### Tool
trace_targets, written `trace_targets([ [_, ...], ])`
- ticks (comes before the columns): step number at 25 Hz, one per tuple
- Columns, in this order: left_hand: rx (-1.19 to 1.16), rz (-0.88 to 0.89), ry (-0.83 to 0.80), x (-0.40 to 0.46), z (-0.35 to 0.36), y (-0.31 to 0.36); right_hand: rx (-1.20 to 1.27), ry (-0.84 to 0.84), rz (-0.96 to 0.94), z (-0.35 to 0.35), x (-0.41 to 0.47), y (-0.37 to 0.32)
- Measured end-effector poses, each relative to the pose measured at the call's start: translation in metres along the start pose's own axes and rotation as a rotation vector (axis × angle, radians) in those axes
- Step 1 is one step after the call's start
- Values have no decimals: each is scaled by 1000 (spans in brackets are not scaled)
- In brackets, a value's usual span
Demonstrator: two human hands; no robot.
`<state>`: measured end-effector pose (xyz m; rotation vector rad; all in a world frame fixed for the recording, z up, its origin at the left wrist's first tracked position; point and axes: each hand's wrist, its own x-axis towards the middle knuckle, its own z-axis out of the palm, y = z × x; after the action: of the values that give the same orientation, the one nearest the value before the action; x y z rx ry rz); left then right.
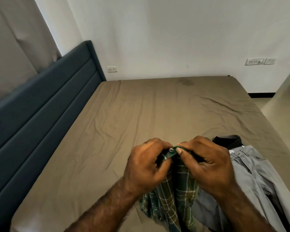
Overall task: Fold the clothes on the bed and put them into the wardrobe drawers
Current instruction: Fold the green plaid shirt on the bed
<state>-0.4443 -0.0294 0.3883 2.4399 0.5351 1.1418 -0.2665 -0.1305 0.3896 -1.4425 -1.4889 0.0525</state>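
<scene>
A green plaid shirt (174, 198) hangs from both my hands above the near side of the bed (132, 118). My left hand (146, 166) pinches the shirt's edge by a dark button (171, 150). My right hand (208, 163) pinches the opposite edge just right of the button, thumb pressed on the cloth. The shirt's lower part lies crumpled on the olive sheet. Light grey jeans (248, 174) lie on the bed to the right, with a dark garment (228, 141) beyond them.
A dark blue padded headboard (40, 104) runs along the left side. A white wall with sockets (112, 69) stands behind the bed. The bed's right edge drops to a pale floor (278, 101).
</scene>
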Motion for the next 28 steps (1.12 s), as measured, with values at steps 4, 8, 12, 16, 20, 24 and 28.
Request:
trace_targets([
  [4,206,108,141,-12,7,6,-287,79,-259,11,-3,-5],
  [8,196,107,266,-14,2,7,46,123,-60,18,-4,-16],
  [12,225,282,296,-11,-5,8,510,54,120,15,-6,-26],
  [16,164,400,253,-2,-11,2,849,-108,417,2,10,-25],
  [20,170,461,171,1,-11,-7,420,-196,186,-6,26,-14],
  [24,199,513,114,1,-4,-13,621,-216,495,6,28,-4],
  [28,305,486,122,1,2,-24,925,-332,1055,36,12,24],
])
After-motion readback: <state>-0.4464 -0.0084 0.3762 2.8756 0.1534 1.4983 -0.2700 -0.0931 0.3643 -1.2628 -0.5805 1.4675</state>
